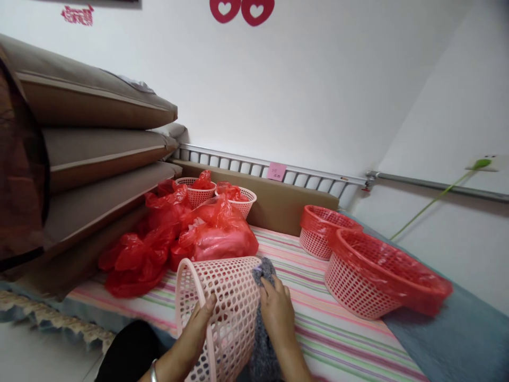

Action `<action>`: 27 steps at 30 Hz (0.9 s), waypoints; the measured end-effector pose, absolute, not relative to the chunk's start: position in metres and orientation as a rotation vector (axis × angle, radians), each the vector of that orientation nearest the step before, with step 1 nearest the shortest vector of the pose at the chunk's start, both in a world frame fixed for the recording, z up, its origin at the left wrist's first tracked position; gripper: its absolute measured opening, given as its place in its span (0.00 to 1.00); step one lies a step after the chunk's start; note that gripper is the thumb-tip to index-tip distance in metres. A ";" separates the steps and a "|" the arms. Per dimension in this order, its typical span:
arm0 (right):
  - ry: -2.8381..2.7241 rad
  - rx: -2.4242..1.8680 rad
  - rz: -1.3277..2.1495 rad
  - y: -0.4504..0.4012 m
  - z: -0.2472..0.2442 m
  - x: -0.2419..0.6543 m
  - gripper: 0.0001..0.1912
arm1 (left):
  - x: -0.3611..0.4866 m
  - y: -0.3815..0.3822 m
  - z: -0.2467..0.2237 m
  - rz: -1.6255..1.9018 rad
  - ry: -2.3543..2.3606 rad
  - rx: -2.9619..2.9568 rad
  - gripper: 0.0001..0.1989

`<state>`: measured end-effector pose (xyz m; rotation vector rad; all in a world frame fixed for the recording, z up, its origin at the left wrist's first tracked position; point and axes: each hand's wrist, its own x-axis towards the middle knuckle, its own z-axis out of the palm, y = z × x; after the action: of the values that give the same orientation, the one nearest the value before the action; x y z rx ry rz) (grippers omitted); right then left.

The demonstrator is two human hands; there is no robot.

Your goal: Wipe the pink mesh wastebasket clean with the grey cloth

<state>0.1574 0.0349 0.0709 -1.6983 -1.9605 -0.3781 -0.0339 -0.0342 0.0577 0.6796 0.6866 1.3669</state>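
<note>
A pink perforated plastic basket [234, 302] lies on its side in front of me, its open rim facing left. My left hand [194, 331] grips that rim, the thumb outside and the other fingers hidden within. My right hand [276, 307] presses a dark grey cloth [260, 329] against the basket's base end, fingers bent over the fabric. Just behind the basket sit red plastic bags [222, 239], one with something pink inside. Two more pink baskets [361, 286], each with a red bag folded over its rim, stand upright to the right.
Thick beige cushions [99, 143] are stacked at the left. At the back, two small baskets [196, 193] hold red bags before a long brown cushion [278, 204] and a white radiator [238, 164]. A striped sheet [318, 318] covers the surface. A green stem [441, 196] leans at the right wall.
</note>
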 end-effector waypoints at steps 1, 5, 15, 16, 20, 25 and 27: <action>-1.981 -1.640 -0.375 0.029 0.072 0.151 0.17 | -0.033 -0.034 0.060 1.376 0.660 0.693 0.26; -2.063 -1.391 -0.290 -0.002 0.080 0.116 0.17 | -0.032 -0.033 0.072 1.436 0.641 0.764 0.20; -2.159 -1.051 -0.004 -0.050 0.098 0.075 0.22 | -0.040 -0.043 0.073 1.475 0.758 0.795 0.14; -2.154 -1.055 -0.014 -0.050 0.097 0.076 0.22 | -0.040 -0.042 0.072 1.479 0.755 0.798 0.11; -2.153 -1.085 -0.092 -0.044 0.092 0.081 0.21 | -0.038 -0.038 0.066 1.463 0.718 0.781 0.13; -2.119 -1.247 -0.248 -0.017 0.086 0.103 0.19 | -0.034 -0.036 0.059 1.387 0.630 0.823 0.19; -2.070 -1.365 -0.295 0.001 0.083 0.119 0.18 | -0.033 -0.038 0.058 1.371 0.662 0.831 0.22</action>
<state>0.1189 0.0009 0.0825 -1.3645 -2.0703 -0.2954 -0.0330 -0.0382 0.0576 0.8308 0.6621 1.3707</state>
